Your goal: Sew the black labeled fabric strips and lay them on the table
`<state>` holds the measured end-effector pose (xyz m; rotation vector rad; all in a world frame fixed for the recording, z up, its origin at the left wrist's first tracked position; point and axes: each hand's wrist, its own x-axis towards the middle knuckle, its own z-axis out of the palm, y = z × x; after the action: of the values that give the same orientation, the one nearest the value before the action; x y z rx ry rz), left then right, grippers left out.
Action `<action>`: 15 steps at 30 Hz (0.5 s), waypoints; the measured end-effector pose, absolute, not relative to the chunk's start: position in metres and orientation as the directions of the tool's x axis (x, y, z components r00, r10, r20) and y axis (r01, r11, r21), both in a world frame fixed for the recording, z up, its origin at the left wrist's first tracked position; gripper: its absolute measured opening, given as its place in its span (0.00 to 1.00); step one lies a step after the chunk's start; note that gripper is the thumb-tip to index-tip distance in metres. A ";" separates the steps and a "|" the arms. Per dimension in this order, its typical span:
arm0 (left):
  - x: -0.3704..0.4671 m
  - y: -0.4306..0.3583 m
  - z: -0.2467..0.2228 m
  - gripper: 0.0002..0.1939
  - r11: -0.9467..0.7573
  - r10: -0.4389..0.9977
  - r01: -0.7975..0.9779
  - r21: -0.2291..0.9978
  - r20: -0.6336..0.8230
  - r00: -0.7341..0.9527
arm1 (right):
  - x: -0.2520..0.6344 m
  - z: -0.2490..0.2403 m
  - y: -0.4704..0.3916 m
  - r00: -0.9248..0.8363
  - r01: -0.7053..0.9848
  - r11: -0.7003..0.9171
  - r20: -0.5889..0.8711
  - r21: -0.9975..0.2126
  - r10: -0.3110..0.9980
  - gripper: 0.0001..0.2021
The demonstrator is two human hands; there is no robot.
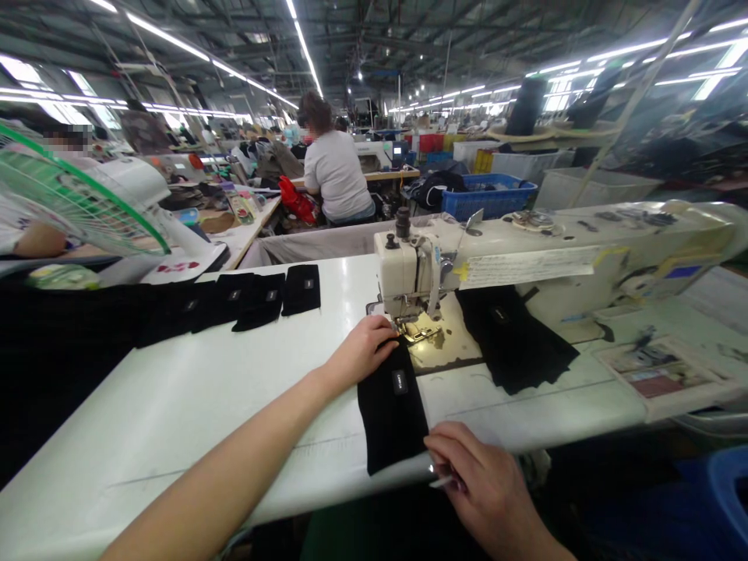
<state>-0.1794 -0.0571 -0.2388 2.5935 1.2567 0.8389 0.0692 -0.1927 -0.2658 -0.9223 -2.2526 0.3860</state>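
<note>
A black fabric piece (390,425) with a small dark label (399,382) bearing white lettering lies under the front of a sewing machine (406,273). At its upper left edge, close beside the presser foot (419,335), my left hand (368,347) has bent fingers closed on the cloth. My right hand (482,475) pinches the lower right corner over the table's front edge. A thin pale tool (442,481), its kind unclear, sticks out from under the right fingers. The needle tip is too small to make out.
Several black labelled pieces (301,290) lie in a row at the left. More black pieces (511,335) are under the machine arm. A tray of small items (666,370) sits right. A green fan (87,187) stands left. A person (340,167) sits ahead, near a blue basket (488,199).
</note>
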 end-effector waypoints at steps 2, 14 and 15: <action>-0.180 -0.057 -0.239 0.06 -0.639 0.760 0.686 0.349 0.426 0.491 | 0.070 -0.266 -0.192 -0.532 0.511 0.696 0.451 -0.503 0.717 0.21; -0.179 -0.059 -0.237 0.08 -0.629 0.768 0.696 0.347 0.416 0.487 | 0.072 -0.270 -0.191 -0.560 0.499 0.685 0.406 -0.531 0.722 0.23; -0.180 -0.059 -0.237 0.08 -0.625 0.771 0.698 0.349 0.412 0.485 | 0.072 -0.271 -0.192 -0.561 0.496 0.682 0.401 -0.538 0.724 0.23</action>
<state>-0.1796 -0.0592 -0.2369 2.5890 1.2892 0.8241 0.0717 -0.1916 -0.2710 -0.9339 -2.2834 0.4897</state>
